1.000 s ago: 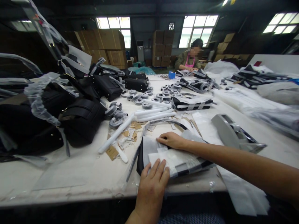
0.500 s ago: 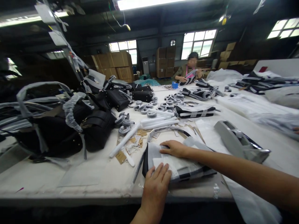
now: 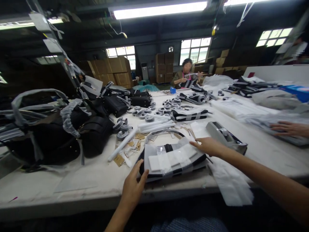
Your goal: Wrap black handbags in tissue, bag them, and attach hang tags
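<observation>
A flat black handbag (image 3: 149,177) lies in front of me, covered with pale wrapping sheet. White strips (image 3: 154,163) and clear plastic sit across its upper face, and its wrapped handle (image 3: 166,132) arches away behind it. At the bag's left end is my left hand (image 3: 135,180), thumb and fingers apart around the corner. My right hand (image 3: 209,145) rests by the upper right edge with its fingers stretched out. Just beyond that hand stands a grey tape dispenser (image 3: 225,137).
Black handbags (image 3: 96,133) with wrapped handles crowd the left side. White rolls (image 3: 156,125), coiled straps (image 3: 145,112) and tags (image 3: 119,159) lie behind my bag. A white sheet (image 3: 231,183) hangs over the front edge. Another person's hand (image 3: 289,129) rests on plastic at right; a co-worker (image 3: 185,75) sits opposite.
My hands have moved apart, from the bag's upper face to its left end and its upper right edge. The white strips show more fully. Another person's hand shows more at the right.
</observation>
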`<move>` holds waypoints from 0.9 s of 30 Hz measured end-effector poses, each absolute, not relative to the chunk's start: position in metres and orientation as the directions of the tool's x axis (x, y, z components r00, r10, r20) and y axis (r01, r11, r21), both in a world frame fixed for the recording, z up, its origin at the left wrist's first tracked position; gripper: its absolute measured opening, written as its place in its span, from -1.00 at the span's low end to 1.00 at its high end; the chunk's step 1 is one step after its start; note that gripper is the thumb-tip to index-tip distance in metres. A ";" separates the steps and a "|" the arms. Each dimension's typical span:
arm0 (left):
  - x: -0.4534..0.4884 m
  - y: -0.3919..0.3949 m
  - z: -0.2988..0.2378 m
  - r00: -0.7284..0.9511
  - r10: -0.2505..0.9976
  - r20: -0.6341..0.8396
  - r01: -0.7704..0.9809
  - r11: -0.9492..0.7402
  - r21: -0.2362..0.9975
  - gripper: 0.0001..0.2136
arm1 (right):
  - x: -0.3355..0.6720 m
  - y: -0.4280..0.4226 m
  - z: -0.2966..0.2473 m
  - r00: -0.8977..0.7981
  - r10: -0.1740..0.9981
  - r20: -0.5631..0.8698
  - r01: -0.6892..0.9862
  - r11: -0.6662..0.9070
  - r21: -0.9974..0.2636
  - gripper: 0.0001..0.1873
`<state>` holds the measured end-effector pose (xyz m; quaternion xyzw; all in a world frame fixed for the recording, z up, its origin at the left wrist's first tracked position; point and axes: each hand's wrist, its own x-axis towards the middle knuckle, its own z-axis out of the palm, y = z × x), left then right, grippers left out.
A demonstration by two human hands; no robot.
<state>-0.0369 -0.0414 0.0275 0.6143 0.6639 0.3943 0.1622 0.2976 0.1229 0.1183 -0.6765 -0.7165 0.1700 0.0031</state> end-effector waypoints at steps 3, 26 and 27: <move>-0.034 -0.033 0.025 -0.246 0.957 0.153 0.580 0.019 0.814 -0.43 | 0.302 0.113 0.104 -0.115 0.947 -0.301 0.861 -0.057 -0.506 -0.19; -0.004 -0.053 0.002 -0.335 0.766 0.549 0.730 -0.157 0.665 -0.20 | 0.247 0.053 0.075 -0.087 0.622 0.778 0.612 0.649 -0.451 -0.49; -0.004 -0.054 0.000 -0.326 0.757 0.566 0.746 -0.162 0.646 -0.19 | 0.234 0.050 0.081 -0.219 0.562 0.797 0.584 0.730 -0.355 -0.48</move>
